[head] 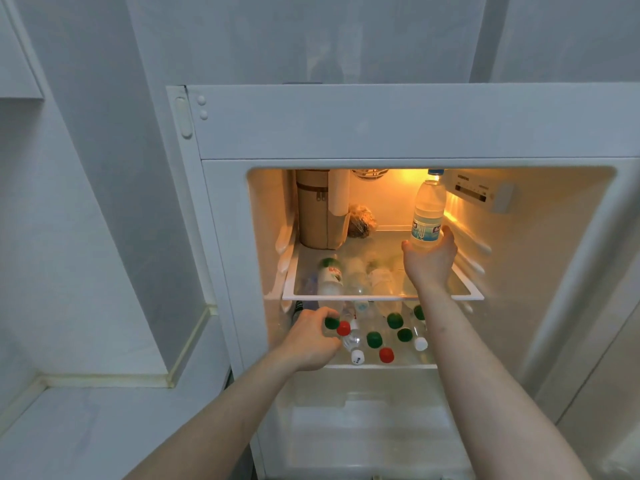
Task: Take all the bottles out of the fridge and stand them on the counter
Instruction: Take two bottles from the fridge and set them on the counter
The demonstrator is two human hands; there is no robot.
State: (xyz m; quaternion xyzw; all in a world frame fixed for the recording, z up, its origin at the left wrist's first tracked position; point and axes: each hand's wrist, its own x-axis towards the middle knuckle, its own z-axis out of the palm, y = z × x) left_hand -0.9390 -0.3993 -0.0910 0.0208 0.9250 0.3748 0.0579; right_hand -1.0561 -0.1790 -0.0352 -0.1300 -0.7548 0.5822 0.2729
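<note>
2 hands work inside the open fridge (221, 237) at once, presumably to lift out a pair of bottles in a single trip. At the far left lies the pale counter (86, 431), bare where it shows, set in a corner of grey-white walls; no bottle stands on it yet. The left hand (311, 337) reaches into the lower shelf (381, 366), its fingers curled around a green-capped bottle (331, 322) at the edge of a crowd of upright bottles whose green, red and white caps show from above. Gripping near the cap likely suits that tight packing. Above, on the glass shelf (381, 296), a tan zipped pouch (313, 209) and a small netted bundle (362, 220) sit at the back. Further right, the right hand (431, 258) clasps the base of a blue-capped water bottle (428, 211), holding it upright under the warm interior lamp, near the control panel (472, 192). Both hands are closed on their bottles, well apart.
</note>
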